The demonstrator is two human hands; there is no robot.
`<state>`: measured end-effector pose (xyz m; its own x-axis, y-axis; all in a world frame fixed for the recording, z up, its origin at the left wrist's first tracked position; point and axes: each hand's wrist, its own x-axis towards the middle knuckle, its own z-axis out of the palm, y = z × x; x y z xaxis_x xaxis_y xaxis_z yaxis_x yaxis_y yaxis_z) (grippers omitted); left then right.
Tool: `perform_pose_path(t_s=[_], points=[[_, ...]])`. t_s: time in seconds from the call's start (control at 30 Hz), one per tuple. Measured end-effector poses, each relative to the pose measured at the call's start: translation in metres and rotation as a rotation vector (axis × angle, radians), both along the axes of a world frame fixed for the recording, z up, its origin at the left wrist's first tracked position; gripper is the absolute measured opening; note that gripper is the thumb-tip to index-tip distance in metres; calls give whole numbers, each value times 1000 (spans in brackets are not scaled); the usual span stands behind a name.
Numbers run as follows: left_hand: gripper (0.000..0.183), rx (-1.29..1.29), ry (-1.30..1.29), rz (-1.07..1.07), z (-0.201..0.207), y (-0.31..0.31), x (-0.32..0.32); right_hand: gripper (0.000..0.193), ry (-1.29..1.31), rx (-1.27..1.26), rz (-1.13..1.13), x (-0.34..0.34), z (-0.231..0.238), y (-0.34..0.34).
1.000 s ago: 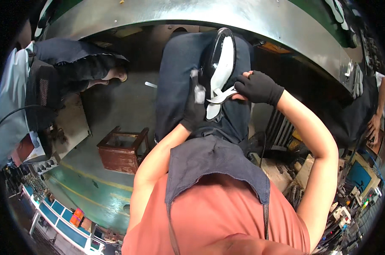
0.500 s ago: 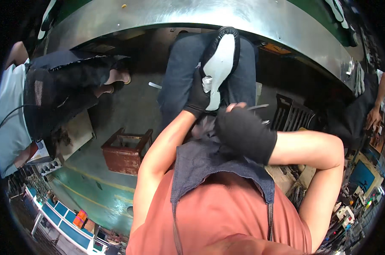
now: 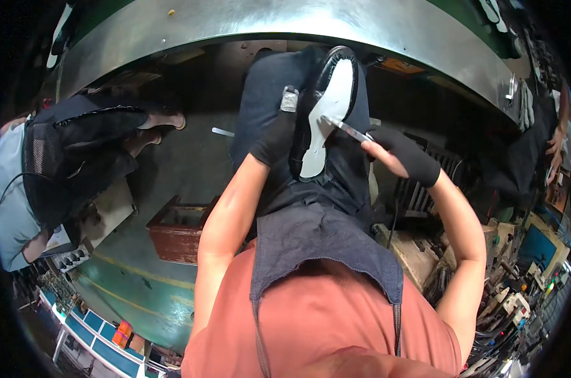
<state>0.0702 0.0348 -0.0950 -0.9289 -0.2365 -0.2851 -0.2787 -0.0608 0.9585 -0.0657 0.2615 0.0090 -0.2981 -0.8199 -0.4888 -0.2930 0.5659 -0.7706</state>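
Observation:
On my lap lies a black shoe (image 3: pixel 305 116), its white underside (image 3: pixel 330 101) facing up and its rounded toe pointing away from me. My left hand (image 3: pixel 279 129), in a black glove with silver tape on the thumb, holds the shoe's left side; its other fingers are hidden behind it. In my right hand (image 3: pixel 402 154), also in a black glove with bare fingertips, is a slim silver tool (image 3: pixel 353 131). Its narrow tip reaches the middle of the white underside; whether it touches cannot be seen. The tool's exact kind is unclear.
A metal-edged bench (image 3: pixel 254 20) runs across in front of my knees. A brown wooden stool (image 3: pixel 178 233) stands to the left, near a seated person (image 3: pixel 77 142). At right are a dark slatted chair (image 3: pixel 417 189), machinery (image 3: pixel 506 302) and another person's hand (image 3: pixel 555 151).
My right hand has swung away from my chest, bringing the tool over the underside. My left thumb has lifted off the white surface to the shoe's side. The shoe has shifted slightly toward me.

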Motion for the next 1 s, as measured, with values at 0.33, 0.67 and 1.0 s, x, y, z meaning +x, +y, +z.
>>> perform_pose_path(t_s=[0.33, 0.67, 1.0], points=[[50, 173, 155, 317, -38, 39, -7, 36, 660, -61, 223, -9, -46, -17], [66, -492, 97, 295, -1, 38, -19, 40, 687, 193, 579, -55, 21, -9], [101, -317, 311, -110, 16, 5, -1, 44, 587, -203, 374, -19, -3, -36]])
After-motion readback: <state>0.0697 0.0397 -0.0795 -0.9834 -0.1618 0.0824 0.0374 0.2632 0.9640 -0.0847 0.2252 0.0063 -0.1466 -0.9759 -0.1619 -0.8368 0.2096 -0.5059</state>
